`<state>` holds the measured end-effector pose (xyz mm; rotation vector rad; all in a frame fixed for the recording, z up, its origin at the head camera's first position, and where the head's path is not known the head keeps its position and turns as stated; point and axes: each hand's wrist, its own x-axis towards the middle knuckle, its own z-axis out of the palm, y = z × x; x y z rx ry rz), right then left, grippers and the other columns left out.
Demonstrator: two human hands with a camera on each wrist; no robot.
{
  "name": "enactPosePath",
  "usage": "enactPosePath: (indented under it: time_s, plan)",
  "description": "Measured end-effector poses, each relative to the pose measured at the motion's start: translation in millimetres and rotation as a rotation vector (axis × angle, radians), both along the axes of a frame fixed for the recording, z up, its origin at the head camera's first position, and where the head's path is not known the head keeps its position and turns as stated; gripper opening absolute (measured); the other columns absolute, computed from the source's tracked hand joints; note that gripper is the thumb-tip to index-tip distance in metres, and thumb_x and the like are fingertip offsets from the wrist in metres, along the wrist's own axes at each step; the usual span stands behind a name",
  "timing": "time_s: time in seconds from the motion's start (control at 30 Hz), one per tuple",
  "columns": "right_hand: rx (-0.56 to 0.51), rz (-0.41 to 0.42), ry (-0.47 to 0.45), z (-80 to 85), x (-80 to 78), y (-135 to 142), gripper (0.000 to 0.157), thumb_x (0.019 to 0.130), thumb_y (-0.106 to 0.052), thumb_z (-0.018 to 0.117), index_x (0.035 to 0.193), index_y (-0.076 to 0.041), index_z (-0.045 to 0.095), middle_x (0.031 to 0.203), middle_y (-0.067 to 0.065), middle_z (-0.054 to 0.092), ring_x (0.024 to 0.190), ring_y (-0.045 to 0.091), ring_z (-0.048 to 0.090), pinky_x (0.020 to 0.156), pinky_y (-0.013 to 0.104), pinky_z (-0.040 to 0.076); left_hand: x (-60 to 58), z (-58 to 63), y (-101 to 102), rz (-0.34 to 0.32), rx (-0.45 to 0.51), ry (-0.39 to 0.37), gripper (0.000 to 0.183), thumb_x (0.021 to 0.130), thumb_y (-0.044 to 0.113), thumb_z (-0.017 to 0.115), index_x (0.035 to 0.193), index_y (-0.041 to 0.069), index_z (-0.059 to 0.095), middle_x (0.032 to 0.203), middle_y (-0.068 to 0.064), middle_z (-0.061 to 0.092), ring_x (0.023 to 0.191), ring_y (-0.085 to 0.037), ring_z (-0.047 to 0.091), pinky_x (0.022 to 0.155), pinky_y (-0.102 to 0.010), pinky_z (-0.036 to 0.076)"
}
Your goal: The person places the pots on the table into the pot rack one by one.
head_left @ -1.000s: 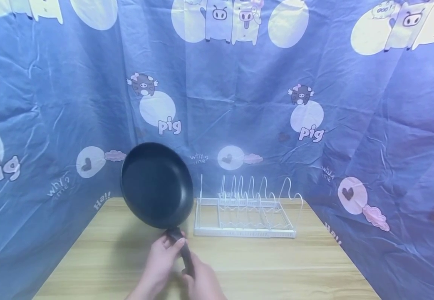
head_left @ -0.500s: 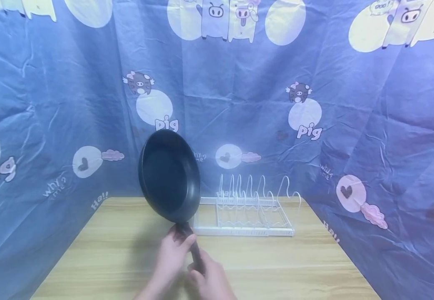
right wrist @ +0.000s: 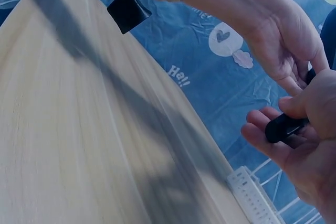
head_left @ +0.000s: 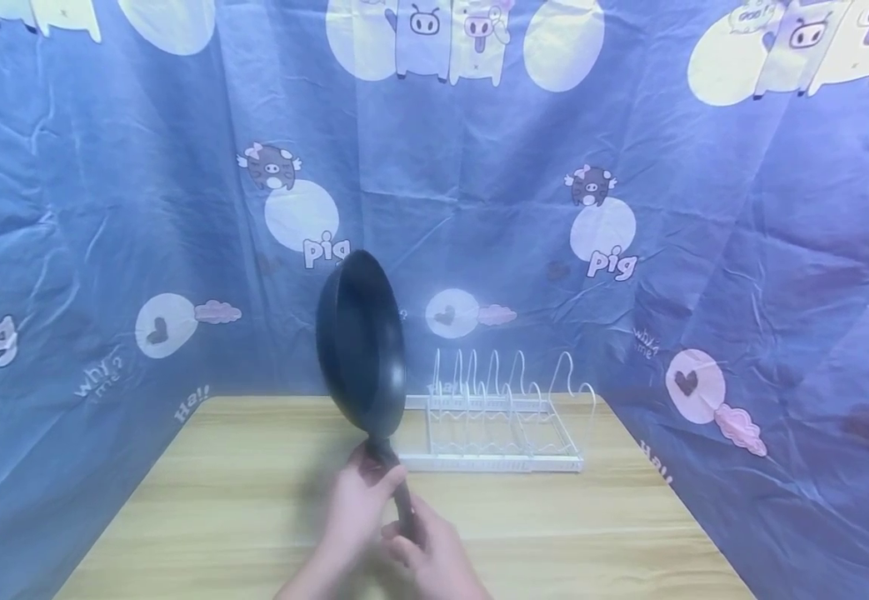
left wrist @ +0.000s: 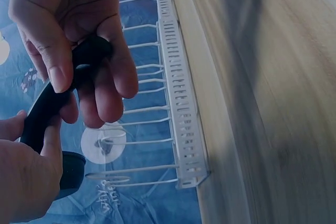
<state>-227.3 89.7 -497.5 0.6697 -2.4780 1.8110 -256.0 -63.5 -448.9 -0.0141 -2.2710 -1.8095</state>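
A dark frying pan is held up over the table, tilted nearly edge-on, its hollow side facing right. My left hand grips its black handle close to the pan body. Lower down, my right hand holds the handle's end, thumb and fingers around it. The left wrist view shows the right hand at the looped handle tip and the left hand beside the pan. In the right wrist view the handle end lies across the right fingers. Behind the pan stands a white wire rack.
Several upright wire loops rise from the rack, which sits toward the back right of the wooden table. A blue patterned cloth surrounds the table. A black device is strapped at the left sleeve.
The pan has moved right and turned from showing its broad inside to nearly edge-on, now covering the rack's left end. Both hands have shifted right with it, still holding the handle.
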Motion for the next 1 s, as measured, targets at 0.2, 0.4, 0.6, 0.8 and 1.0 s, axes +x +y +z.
enactPosePath:
  time_s: [0.2,0.4,0.6,0.8,1.0]
  plan:
    - [-0.085,0.029,-0.065,-3.7,-2.5,7.3,0.067,0.096,-0.008,0.070,0.161,-0.009,0.049,0.109,0.009,0.083,0.097,0.007,0.076,0.085,0.022,0.064,-6.8,-1.3,6.5,-0.004,-0.052,0.002,0.050,0.091,0.037,0.088,0.129,0.011,0.069,0.119,-0.012,0.081,0.109,-0.028,0.079,0.097,-0.049,0.067]
    - [-0.150,0.074,-0.095,-7.2,-5.9,15.0,0.073,0.098,-0.004,0.068,0.166,-0.007,0.041,0.110,0.019,0.081,0.093,0.012,0.078,0.083,0.025,0.067,-14.0,-3.3,12.6,-0.030,-0.047,0.033,0.049,0.086,0.042,0.092,0.121,0.015,0.072,0.112,-0.007,0.081,0.104,-0.022,0.079,0.093,-0.044,0.067]
    - [-0.192,0.117,-0.118,-7.4,-8.2,24.5,0.072,0.100,-0.003,0.066,0.166,-0.001,0.037,0.112,0.024,0.078,0.094,0.014,0.079,0.083,0.027,0.068,-20.8,-6.0,20.8,-0.065,-0.026,0.024,0.052,0.084,0.040,0.093,0.123,0.013,0.070,0.113,-0.008,0.080,0.106,-0.023,0.077,0.097,-0.049,0.066]
    - [-0.251,0.164,-0.161,-7.5,-8.6,32.1,0.072,0.102,-0.003,0.065,0.166,0.005,0.032,0.117,0.035,0.072,0.096,0.012,0.078,0.088,0.027,0.068,-24.9,-7.7,27.0,-0.079,-0.039,0.011,0.059,0.084,0.041,0.092,0.127,0.009,0.067,0.114,-0.010,0.080,0.107,-0.025,0.077,0.100,-0.053,0.065]
    - [-0.272,0.191,-0.204,-12.8,-11.2,38.0,0.074,0.103,-0.004,0.064,0.166,0.008,0.026,0.119,0.030,0.072,0.098,0.011,0.077,0.091,0.027,0.068,-28.6,-11.6,30.9,-0.103,-0.034,-0.016,0.067,0.084,0.042,0.092,0.132,0.005,0.063,0.114,-0.010,0.078,0.104,-0.023,0.074,0.098,-0.052,0.065]
